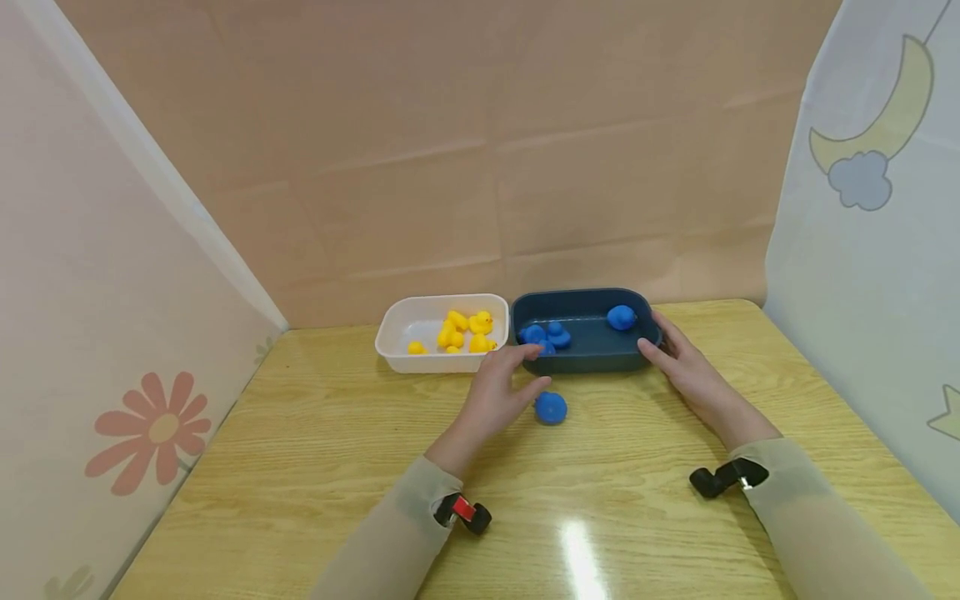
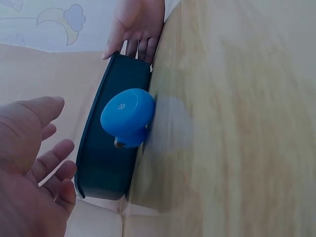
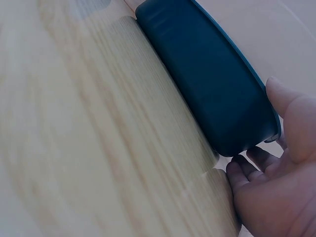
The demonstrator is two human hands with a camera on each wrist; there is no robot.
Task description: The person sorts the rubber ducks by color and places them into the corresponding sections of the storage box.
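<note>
A blue toy duck [image 1: 551, 408] lies tipped in front of the dark blue bin, its round flat base facing the camera. In the left wrist view the same duck [image 2: 128, 117] shows its base, apart from the fingers. My left hand [image 1: 497, 390] is just left of it, thumb and fingers spread with nothing between them. My right hand [image 1: 690, 371] holds the right end of the dark blue bin [image 1: 592, 364], thumb at the rim and fingers round the end. Inside that bin are several blue ducks [image 1: 557, 335], one of them [image 1: 621, 317] at the right.
A white bin [image 1: 442, 364] holding several yellow ducks [image 1: 450, 333] stands against the left side of the dark blue bin. Both are at the back of the wooden table [image 1: 315, 467], before a brown backdrop [image 1: 420, 167]. Patterned sheets hang on both sides.
</note>
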